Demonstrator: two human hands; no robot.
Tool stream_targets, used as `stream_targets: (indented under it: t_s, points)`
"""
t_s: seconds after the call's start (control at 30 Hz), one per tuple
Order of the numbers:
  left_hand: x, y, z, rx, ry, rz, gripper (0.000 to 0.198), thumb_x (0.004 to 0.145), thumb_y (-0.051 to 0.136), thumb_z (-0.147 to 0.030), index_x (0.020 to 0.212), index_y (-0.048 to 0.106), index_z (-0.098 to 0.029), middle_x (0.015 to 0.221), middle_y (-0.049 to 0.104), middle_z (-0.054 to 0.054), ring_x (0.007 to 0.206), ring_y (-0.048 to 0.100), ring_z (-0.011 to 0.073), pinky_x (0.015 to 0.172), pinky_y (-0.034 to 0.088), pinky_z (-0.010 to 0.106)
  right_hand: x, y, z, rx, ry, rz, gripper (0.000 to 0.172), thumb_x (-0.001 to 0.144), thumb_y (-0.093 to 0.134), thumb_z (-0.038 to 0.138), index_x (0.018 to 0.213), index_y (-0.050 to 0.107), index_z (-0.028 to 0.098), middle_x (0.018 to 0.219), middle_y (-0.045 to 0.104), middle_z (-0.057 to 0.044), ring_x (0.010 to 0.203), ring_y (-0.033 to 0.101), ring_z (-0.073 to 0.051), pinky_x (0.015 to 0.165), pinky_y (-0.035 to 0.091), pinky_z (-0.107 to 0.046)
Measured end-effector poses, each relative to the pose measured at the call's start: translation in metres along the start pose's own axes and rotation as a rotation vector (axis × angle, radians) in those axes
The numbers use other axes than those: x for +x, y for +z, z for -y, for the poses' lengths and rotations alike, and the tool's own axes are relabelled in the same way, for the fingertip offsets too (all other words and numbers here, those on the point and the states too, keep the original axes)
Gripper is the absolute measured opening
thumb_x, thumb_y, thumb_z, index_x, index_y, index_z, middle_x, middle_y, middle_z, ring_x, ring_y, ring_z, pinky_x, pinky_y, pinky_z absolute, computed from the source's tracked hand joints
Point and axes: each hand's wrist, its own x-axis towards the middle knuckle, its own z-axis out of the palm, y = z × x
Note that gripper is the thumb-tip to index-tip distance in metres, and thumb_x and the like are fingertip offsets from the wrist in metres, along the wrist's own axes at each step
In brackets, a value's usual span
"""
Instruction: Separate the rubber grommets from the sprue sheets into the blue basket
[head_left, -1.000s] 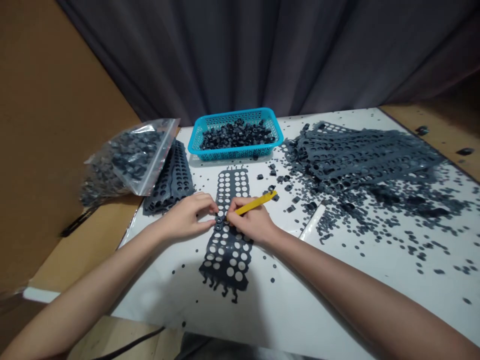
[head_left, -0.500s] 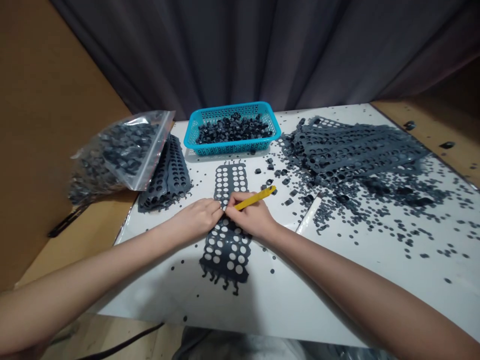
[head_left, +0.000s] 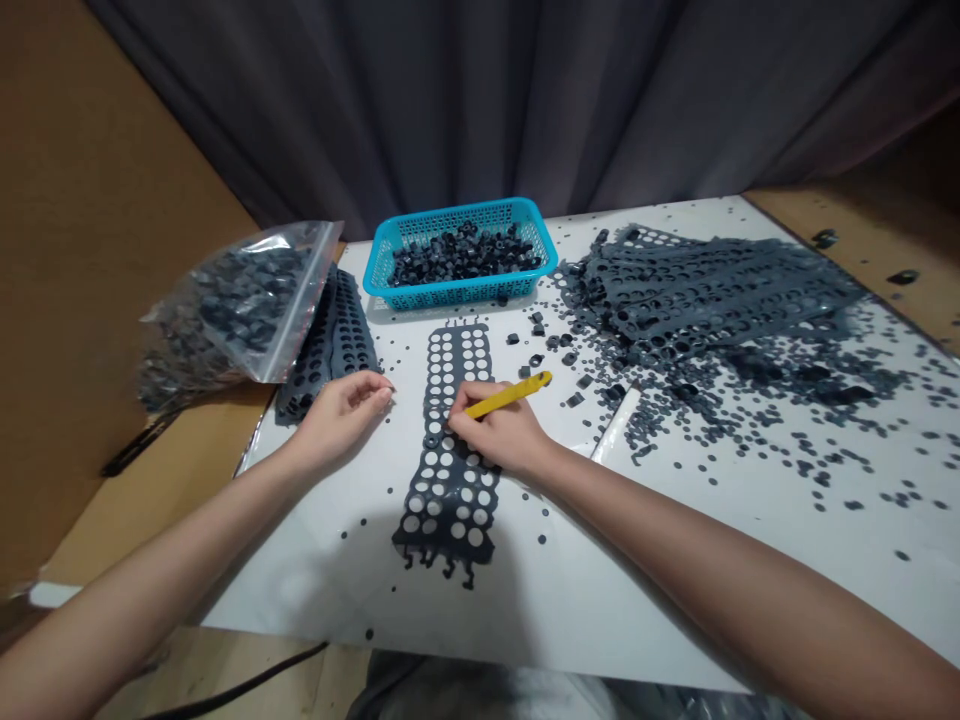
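A black perforated rubber sheet (head_left: 450,510) with rows of round holes lies lengthwise on the white table. My right hand (head_left: 499,425) rests on its right side, fingers closed around a slim yellow-handled tool (head_left: 510,394). That tool's tip is hidden under my fingers. One hole near those fingers has a small black ring-like piece (head_left: 433,440) in it. Left of the sheet and apart from it is my left hand (head_left: 346,412), thumb and forefinger pinched together. A tiny dark speck shows at the fingertips, too small to name.
A blue basket (head_left: 461,292) of small black parts stands at the back. On the left, a clear zip bag (head_left: 255,300) of parts leans over stacked sheets (head_left: 341,345). More sheets (head_left: 705,290) are piled at right among scattered black discs, near a white strip (head_left: 616,425).
My left hand has moved left, away from the sheet, with its fingers pinched. My right hand stays on the sheet with the yellow tool.
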Motion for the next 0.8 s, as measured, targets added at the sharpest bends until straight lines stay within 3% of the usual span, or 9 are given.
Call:
stream_targets:
  t_s: [0.1,0.2,0.47,0.8]
  points:
    - [-0.007,0.003,0.001,-0.285,-0.135,0.061,0.022,0.077,0.061,-0.034,0.088,0.062,-0.015,0.071,0.058,0.001,0.063,0.051,0.0108,0.062,0.040,0.024,-0.001,-0.002,-0.003,0.111,0.032,0.043,0.008,0.070,0.049,0.021,0.063,0.053,0.018,0.059,0.057,0.002,0.055,0.051,-0.011,0.051,0.036,-0.022]
    - [-0.012,0.011,-0.007,-0.424,-0.251,0.156,0.027,0.076,0.062,-0.033,0.096,0.064,-0.015,0.071,0.060,0.002,0.058,0.048,0.0083,0.056,0.037,0.022,-0.003,-0.002,-0.003,0.112,0.033,0.066,0.009,0.069,0.049,0.022,0.063,0.054,0.018,0.056,0.056,0.002,0.054,0.050,-0.011,0.050,0.035,-0.022]
    - [-0.015,0.018,-0.019,-0.547,-0.451,0.275,0.027,0.076,0.061,-0.035,0.084,0.067,-0.010,0.060,0.060,0.003,0.042,0.045,0.0051,0.041,0.029,0.018,-0.004,-0.001,0.001,0.055,0.013,0.086,0.010,0.068,0.049,0.021,0.064,0.057,0.018,0.061,0.059,0.000,0.059,0.051,-0.012,0.054,0.036,-0.024]
    - [-0.010,0.018,-0.016,-0.662,-0.600,0.267,0.028,0.086,0.048,-0.026,0.082,0.067,-0.005,0.058,0.062,0.008,0.037,0.046,0.0047,0.034,0.032,0.015,-0.003,-0.003,0.000,0.044,0.024,0.101,0.010,0.071,0.049,0.024,0.066,0.057,0.019,0.064,0.062,-0.001,0.062,0.054,-0.013,0.055,0.038,-0.025]
